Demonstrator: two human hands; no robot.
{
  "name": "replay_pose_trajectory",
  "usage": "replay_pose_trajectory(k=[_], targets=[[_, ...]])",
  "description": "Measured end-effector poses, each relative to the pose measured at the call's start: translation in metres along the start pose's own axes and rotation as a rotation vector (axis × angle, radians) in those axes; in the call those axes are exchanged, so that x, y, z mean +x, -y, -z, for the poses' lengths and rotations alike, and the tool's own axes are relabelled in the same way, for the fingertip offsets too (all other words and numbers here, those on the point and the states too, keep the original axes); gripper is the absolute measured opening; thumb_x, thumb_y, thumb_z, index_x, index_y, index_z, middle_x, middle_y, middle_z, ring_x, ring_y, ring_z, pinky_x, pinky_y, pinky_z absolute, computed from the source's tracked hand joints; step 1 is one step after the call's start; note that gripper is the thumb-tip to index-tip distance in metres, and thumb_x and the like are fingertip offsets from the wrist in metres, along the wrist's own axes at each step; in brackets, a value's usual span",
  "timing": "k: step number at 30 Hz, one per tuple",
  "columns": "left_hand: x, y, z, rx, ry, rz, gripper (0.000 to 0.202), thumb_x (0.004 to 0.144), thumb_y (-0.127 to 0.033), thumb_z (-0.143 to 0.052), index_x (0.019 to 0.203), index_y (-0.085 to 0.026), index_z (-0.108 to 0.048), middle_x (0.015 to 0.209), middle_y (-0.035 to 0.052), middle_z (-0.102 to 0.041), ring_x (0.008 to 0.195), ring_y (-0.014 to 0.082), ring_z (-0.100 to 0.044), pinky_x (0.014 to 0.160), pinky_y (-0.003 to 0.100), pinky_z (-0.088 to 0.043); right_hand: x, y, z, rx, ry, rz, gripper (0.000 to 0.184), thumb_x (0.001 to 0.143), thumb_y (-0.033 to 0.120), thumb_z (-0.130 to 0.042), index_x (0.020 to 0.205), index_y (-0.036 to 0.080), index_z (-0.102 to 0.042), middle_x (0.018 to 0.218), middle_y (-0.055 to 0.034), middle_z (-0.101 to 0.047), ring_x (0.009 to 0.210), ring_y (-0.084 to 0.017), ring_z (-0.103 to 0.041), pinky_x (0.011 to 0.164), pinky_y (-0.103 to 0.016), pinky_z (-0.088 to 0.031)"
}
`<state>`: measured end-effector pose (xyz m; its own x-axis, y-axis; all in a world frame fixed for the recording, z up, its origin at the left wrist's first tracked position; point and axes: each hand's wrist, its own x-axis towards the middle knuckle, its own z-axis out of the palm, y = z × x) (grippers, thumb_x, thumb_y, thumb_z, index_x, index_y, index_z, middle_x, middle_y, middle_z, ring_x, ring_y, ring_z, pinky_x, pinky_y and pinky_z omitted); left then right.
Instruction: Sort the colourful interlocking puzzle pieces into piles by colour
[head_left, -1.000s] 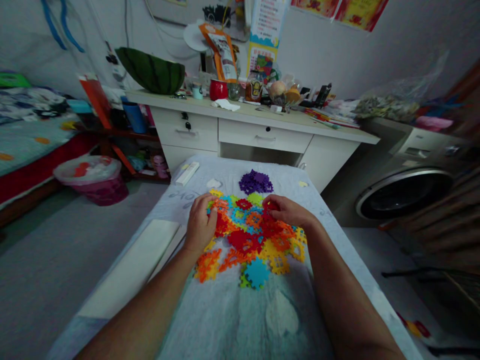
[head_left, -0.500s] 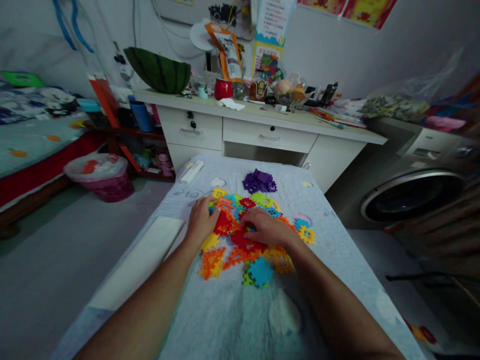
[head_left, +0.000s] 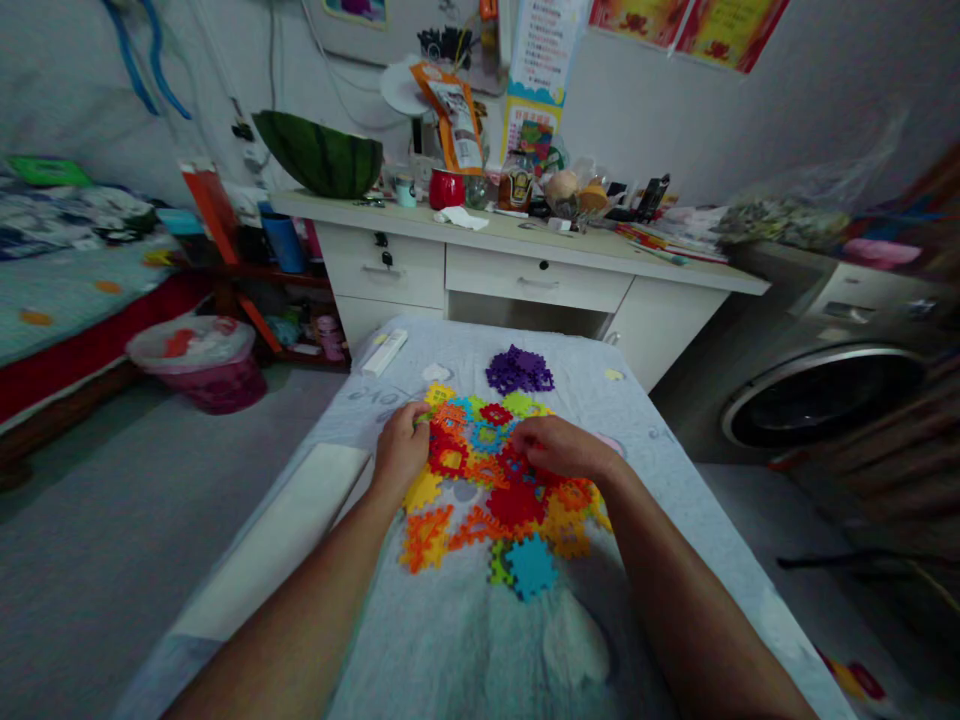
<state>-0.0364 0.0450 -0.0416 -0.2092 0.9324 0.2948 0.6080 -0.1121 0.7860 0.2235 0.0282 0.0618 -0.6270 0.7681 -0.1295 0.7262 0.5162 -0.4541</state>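
A heap of flat interlocking plastic pieces (head_left: 495, 490) in red, orange, yellow, blue and green lies on a light cloth-covered table (head_left: 450, 640). My left hand (head_left: 400, 457) rests on the heap's left edge with fingers curled over red and orange pieces. Over the heap's upper right my right hand (head_left: 559, 450) lies palm down, its fingers bent onto the pieces. A separate pile of purple pieces (head_left: 519, 369) sits farther back. What my fingers grip, if anything, is hidden.
A white box (head_left: 385, 352) lies at the table's far left. Behind stands a white desk (head_left: 525, 270) crowded with a half watermelon (head_left: 319, 155), a red mug (head_left: 447, 188) and bottles. To the right is a washing machine (head_left: 817, 390), to the left a pink bin (head_left: 199, 360).
My right hand has shifted a little right and back over the heap. Pieces have been pushed around; the blue piece at the front lies slightly lower. My left hand has stayed at the left edge.
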Motion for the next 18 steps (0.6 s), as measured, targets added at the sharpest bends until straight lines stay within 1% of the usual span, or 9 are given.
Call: replay_pose_trajectory(k=[2, 4, 6, 8, 11, 13, 16, 18], targets=[[-0.003, -0.006, 0.003, 0.06, 0.027, -0.018, 0.026, 0.081, -0.026, -0.052, 0.105, -0.021, -0.062, 0.11, 0.0067, -0.067, 0.106, 0.0223, -0.062, 0.096, 0.038, -0.047, 0.011, -0.019, 0.01, 0.027, -0.18, -0.051, 0.017, 0.075, 0.009, -0.054, 0.085, 0.018, -0.065, 0.086, -0.0019, -0.066, 0.079, -0.015, -0.058, 0.073, -0.025, -0.041], [-0.006, -0.013, 0.005, 0.139, 0.065, -0.053, 0.031, 0.078, -0.028, -0.058, 0.108, -0.022, -0.063, 0.111, 0.006, -0.066, 0.106, 0.0237, -0.061, 0.097, 0.039, -0.046, 0.03, -0.039, 0.018, 0.0, -0.374, -0.145, 0.017, 0.076, 0.015, -0.059, 0.093, 0.017, -0.066, 0.097, -0.005, -0.067, 0.091, -0.018, -0.059, 0.081, -0.029, -0.044], [-0.008, -0.017, 0.007, 0.207, 0.104, -0.086, 0.035, 0.075, -0.029, -0.061, 0.109, -0.023, -0.064, 0.112, 0.0056, -0.066, 0.108, 0.0253, -0.06, 0.099, 0.041, -0.045, 0.054, -0.056, 0.025, -0.032, -0.539, -0.295, 0.026, 0.077, 0.026, -0.065, 0.101, 0.017, -0.066, 0.106, -0.0085, -0.065, 0.102, -0.022, -0.058, 0.089, -0.033, -0.044], [-0.009, -0.018, 0.008, 0.239, 0.123, -0.108, 0.034, 0.075, -0.029, -0.061, 0.108, -0.023, -0.064, 0.113, 0.0056, -0.065, 0.109, 0.0257, -0.06, 0.1, 0.041, -0.044, 0.078, -0.069, 0.028, -0.03, -0.628, -0.451, 0.041, 0.077, 0.038, -0.068, 0.112, 0.017, -0.063, 0.115, -0.0109, -0.063, 0.11, -0.026, -0.057, 0.093, -0.037, -0.044], [-0.008, -0.016, 0.007, 0.241, 0.124, -0.126, 0.029, 0.08, -0.028, -0.058, 0.107, -0.021, -0.064, 0.113, 0.0064, -0.065, 0.108, 0.0249, -0.06, 0.099, 0.041, -0.044, 0.111, -0.08, 0.027, -0.01, -0.658, -0.598, 0.071, 0.072, 0.056, -0.071, 0.132, 0.022, -0.052, 0.133, -0.0133, -0.054, 0.123, -0.032, -0.05, 0.1, -0.045, -0.041], [-0.008, -0.014, 0.007, 0.241, 0.121, -0.132, 0.028, 0.083, -0.028, -0.056, 0.108, -0.02, -0.063, 0.114, 0.0072, -0.065, 0.108, 0.025, -0.059, 0.099, 0.041, -0.044, 0.128, -0.086, 0.026, -0.006, -0.646, -0.667, 0.086, 0.067, 0.064, -0.072, 0.139, 0.025, -0.045, 0.143, -0.014, -0.045, 0.13, -0.036, -0.043, 0.104, -0.052, -0.037], [-0.01, -0.013, 0.006, 0.249, 0.11, -0.138, 0.027, 0.086, -0.03, -0.054, 0.11, -0.019, -0.061, 0.115, 0.008, -0.065, 0.109, 0.0254, -0.058, 0.099, 0.042, -0.043, 0.143, -0.094, 0.025, 0.034, -0.606, -0.81, 0.095, 0.064, 0.072, -0.069, 0.142, 0.027, -0.041, 0.147, -0.0162, -0.039, 0.136, -0.041, -0.035, 0.106, -0.06, -0.03], [-0.011, -0.014, 0.005, 0.258, 0.103, -0.138, 0.027, 0.087, -0.031, -0.053, 0.11, -0.02, -0.061, 0.114, 0.0078, -0.065, 0.109, 0.0255, -0.058, 0.099, 0.042, -0.043, 0.148, -0.1, 0.024, 0.066, -0.545, -0.873, 0.099, 0.062, 0.077, -0.067, 0.143, 0.026, -0.041, 0.149, -0.0177, -0.037, 0.137, -0.044, -0.032, 0.106, -0.065, -0.027]])
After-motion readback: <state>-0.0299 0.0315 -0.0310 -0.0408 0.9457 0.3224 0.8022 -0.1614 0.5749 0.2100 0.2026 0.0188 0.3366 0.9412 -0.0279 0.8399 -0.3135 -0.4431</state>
